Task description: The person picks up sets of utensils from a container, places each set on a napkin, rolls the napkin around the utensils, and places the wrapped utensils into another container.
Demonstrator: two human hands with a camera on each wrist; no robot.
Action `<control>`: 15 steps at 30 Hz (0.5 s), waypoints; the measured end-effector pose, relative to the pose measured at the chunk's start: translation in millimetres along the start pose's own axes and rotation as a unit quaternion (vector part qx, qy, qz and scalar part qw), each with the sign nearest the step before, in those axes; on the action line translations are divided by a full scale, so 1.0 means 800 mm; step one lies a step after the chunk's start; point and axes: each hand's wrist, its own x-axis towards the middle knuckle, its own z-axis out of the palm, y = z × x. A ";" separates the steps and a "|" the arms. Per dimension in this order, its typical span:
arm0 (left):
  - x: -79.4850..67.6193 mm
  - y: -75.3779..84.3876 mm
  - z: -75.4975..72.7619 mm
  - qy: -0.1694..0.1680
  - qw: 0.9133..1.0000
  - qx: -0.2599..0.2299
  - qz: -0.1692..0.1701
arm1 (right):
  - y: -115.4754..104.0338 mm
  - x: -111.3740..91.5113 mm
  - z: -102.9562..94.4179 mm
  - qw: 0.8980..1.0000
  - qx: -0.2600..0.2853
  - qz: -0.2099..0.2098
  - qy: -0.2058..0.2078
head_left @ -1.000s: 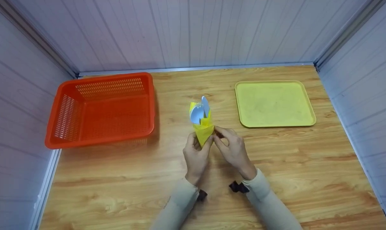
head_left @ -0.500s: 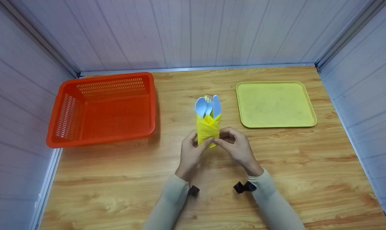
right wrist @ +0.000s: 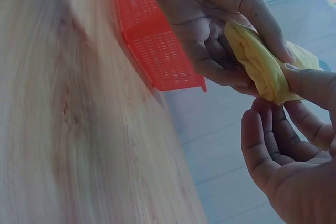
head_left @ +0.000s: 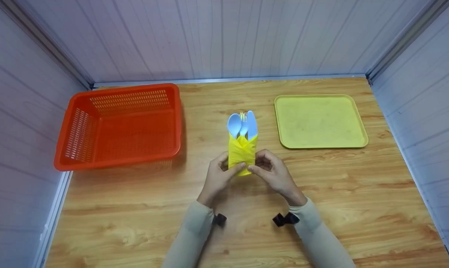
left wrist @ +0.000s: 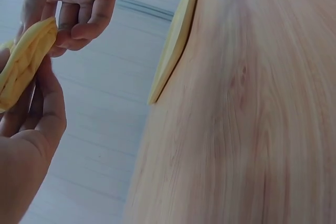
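Note:
Both hands hold a yellow napkin (head_left: pixel 241 150) folded into a pouch, raised above the table. Out of its top stick a light-blue spoon (head_left: pixel 234 124), a fork (head_left: pixel 243 124) and a knife (head_left: pixel 252 124), side by side. My left hand (head_left: pixel 218 175) grips the pouch's left side, thumb across the front and fingers behind. On the right edge, my right hand (head_left: pixel 276 173) pinches it with thumb in front and fingers behind. The right wrist view shows the folded lower end of the napkin (right wrist: pixel 257 64) between both hands; the handles are hidden inside.
A red slotted basket (head_left: pixel 120 163) stands at the left on the wood-grain table (head_left: pixel 224 238). Back right lies a yellow tray (head_left: pixel 321 121). Pale panelled walls (head_left: pixel 224 41) enclose the back and both sides.
The pouch has turned from edge-on to face me, so spoon, fork and knife now show side by side. My hands have moved slightly apart, still holding the napkin.

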 end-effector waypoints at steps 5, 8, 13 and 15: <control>-0.002 0.001 0.000 0.006 1.000 -0.006 0.001 | 0.002 0.000 0.002 1.000 0.005 -0.012 0.002; -0.001 -0.006 -0.001 0.004 1.000 -0.017 -0.013 | 0.004 0.000 0.004 1.000 0.002 -0.020 0.009; 0.004 -0.030 -0.005 0.009 1.000 -0.007 -0.029 | 0.021 0.001 0.005 1.000 -0.012 -0.013 0.025; 0.004 -0.032 -0.007 0.011 1.000 0.003 -0.026 | 0.031 0.002 0.003 1.000 -0.006 -0.011 0.023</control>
